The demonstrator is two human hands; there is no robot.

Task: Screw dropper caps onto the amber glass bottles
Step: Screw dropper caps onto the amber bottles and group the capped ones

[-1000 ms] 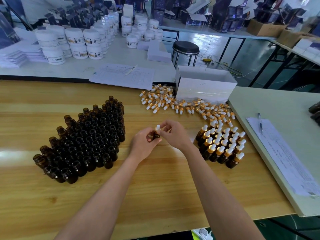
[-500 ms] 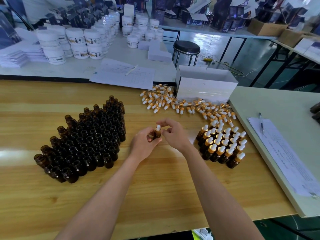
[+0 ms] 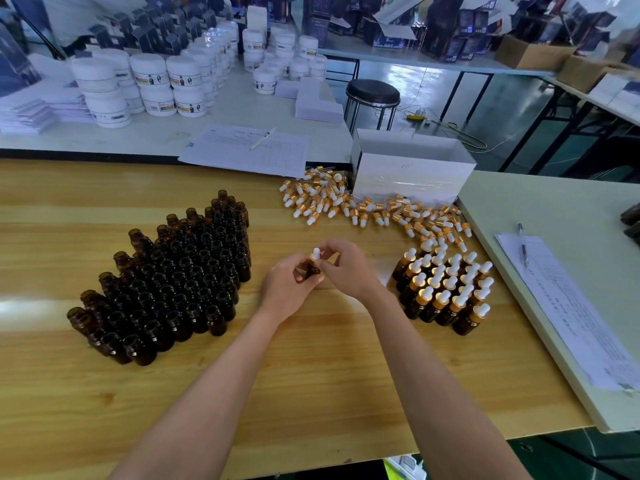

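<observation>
At the middle of the wooden table [image 3: 311, 375], the person holds one amber bottle [image 3: 313, 270] upright between both hands. The left hand [image 3: 289, 289] curls its fingers round the bottle's body and hides most of the glass. The right hand [image 3: 349, 268] pinches the dropper cap [image 3: 316, 253] at the bottle's neck with thumb and fingertips. The cap's white bulb pokes up between the two hands (whether its collar is fully seated cannot be told, since fingers cover it).

To the left stands a dense block of uncapped bottles [image 3: 173, 282], mouths open and packed side by side. To the right, near the right wrist, stands a smaller cluster of capped bottles [image 3: 446, 289], each with a gold collar and white bulb. Behind them a pile of loose caps [image 3: 346, 206] lies scattered along the table's far side, reaching up against a white box [image 3: 412, 174].

On the pale table [image 3: 554, 202] to the right, a printed sheet [image 3: 571, 306] lies with a pen [image 3: 523, 245] on it. The far white table [image 3: 242, 116] carries white jars [image 3: 149, 84] and another paper [image 3: 249, 150].
</observation>
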